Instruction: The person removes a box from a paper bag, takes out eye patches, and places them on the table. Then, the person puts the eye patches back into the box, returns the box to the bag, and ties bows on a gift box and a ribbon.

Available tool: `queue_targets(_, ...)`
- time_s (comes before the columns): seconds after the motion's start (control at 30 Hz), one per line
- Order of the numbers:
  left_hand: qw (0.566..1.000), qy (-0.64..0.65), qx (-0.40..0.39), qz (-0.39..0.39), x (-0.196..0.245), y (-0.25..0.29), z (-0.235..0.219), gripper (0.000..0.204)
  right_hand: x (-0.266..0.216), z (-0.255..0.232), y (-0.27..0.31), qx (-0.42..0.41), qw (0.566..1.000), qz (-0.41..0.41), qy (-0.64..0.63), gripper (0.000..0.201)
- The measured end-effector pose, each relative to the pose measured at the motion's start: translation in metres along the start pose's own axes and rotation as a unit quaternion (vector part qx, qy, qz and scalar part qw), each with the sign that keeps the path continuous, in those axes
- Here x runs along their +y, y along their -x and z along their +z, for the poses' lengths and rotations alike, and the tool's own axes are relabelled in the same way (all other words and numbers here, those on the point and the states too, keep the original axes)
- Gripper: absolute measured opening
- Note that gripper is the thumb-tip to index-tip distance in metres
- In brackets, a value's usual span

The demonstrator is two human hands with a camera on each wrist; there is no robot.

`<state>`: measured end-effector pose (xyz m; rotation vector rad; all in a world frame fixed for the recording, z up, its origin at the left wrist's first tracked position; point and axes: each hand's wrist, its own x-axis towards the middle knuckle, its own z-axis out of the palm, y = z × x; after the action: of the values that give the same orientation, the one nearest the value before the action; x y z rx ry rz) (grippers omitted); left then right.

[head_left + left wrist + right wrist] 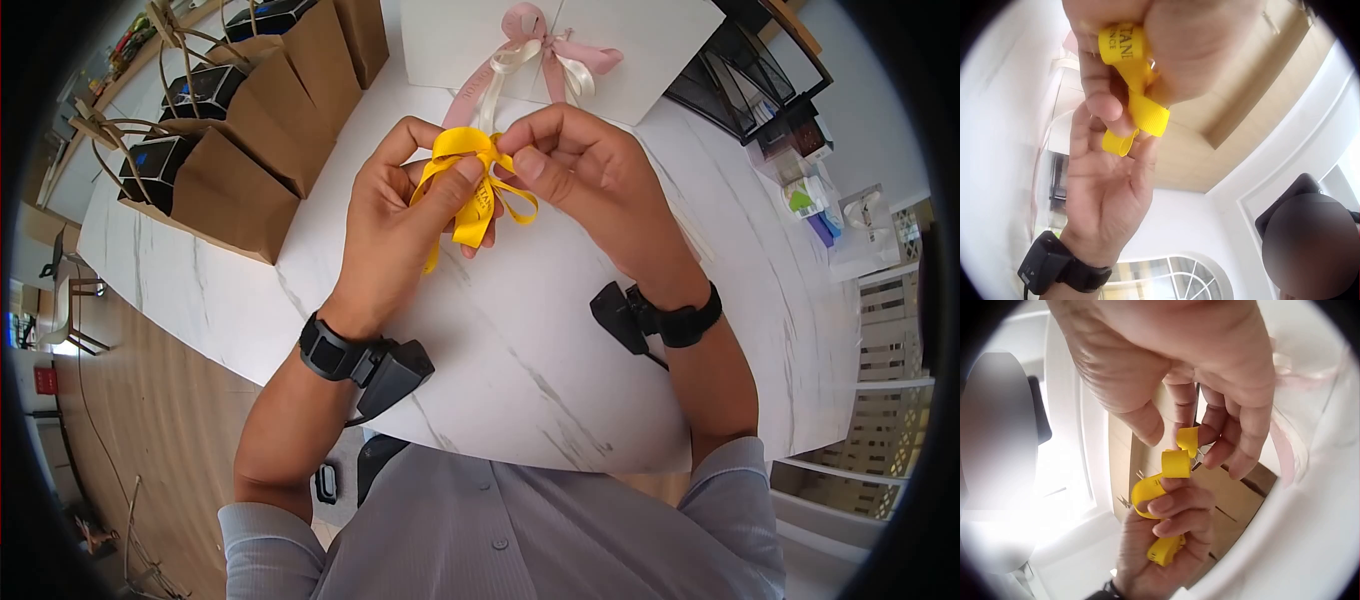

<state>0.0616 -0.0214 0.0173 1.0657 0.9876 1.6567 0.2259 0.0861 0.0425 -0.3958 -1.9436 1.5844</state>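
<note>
A yellow ribbon bow [474, 207] with printed letters is held above the table. The left hand [395, 225] pinches its middle, thumb in front and fingers behind. At the bow's upper right, the right hand [600, 190] has thumb and index finger at a loop. In the left wrist view the yellow ribbon [1149, 115] hangs in loops between the left hand [1191, 44] and the right hand [1107, 194]. The right wrist view shows the ribbon [1176, 464] under the right hand [1172, 356], with the left hand [1166, 550] gripping it from below.
Brown paper bags [235, 180] holding black boxes line the back left. A white box [640, 50] with a pink ribbon bow [540, 45] stands at the back. Black mesh trays [740, 85] and small packets [815, 205] are at the right of the marble-patterned table [520, 370].
</note>
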Motion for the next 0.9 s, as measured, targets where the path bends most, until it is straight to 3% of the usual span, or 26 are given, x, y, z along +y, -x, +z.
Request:
queue_targets(0.03,1.0,0.0,-0.001,0.0,-0.001,0.0,0.0,0.017,0.0,0.0,0.0,0.014,0.998,-0.024,0.063,0.022)
queue_targets(0.17,1.0,-0.004,-0.013,-0.005,-0.002,0.0,-0.002,0.02,-0.003,-0.001,0.004,0.011,0.996,-0.039,0.075,0.024)
queue_targets(0.23,1.0,-0.005,-0.016,-0.008,-0.001,0.001,-0.002,0.021,-0.011,-0.002,0.005,0.004,0.975,-0.035,0.218,0.023)
queue_targets(0.27,1.0,0.006,-0.016,-0.013,0.001,0.0,-0.002,0.019,-0.013,-0.002,0.006,0.004,0.975,-0.035,0.217,0.023)
queue_targets(0.33,1.0,0.017,-0.016,-0.018,0.001,0.0,-0.001,0.017,-0.015,0.0,0.009,-0.008,0.945,-0.093,0.315,0.025)
queue_targets(0.47,0.999,0.022,-0.028,-0.024,-0.002,0.0,0.0,0.018,-0.005,0.005,0.009,0.024,0.917,-0.15,0.369,0.026)
queue_targets(0.53,0.999,0.024,-0.037,-0.03,-0.002,0.0,0.0,0.018,-0.005,0.007,0.012,0.01,0.88,-0.179,0.439,0.025)
queue_targets(0.67,0.999,0.014,-0.018,-0.039,-0.003,0.0,0.002,0.018,-0.003,0.009,0.012,0.017,0.876,-0.175,0.449,0.019)
queue_targets(0.73,0.999,0.012,-0.01,-0.046,-0.007,0.0,0.0,0.018,-0.002,0.008,0.011,0.017,0.845,-0.219,0.488,0.015)
queue_targets(0.83,0.998,-0.034,-0.004,-0.044,-0.013,-0.001,-0.006,0.016,0.002,0.007,0.008,0.019,0.859,-0.218,0.463,0.013)
queue_targets(0.9,0.997,-0.024,0.043,-0.061,-0.004,0.0,0.0,0.016,0.0,0.002,0.007,0.015,0.874,-0.189,0.447,0.013)
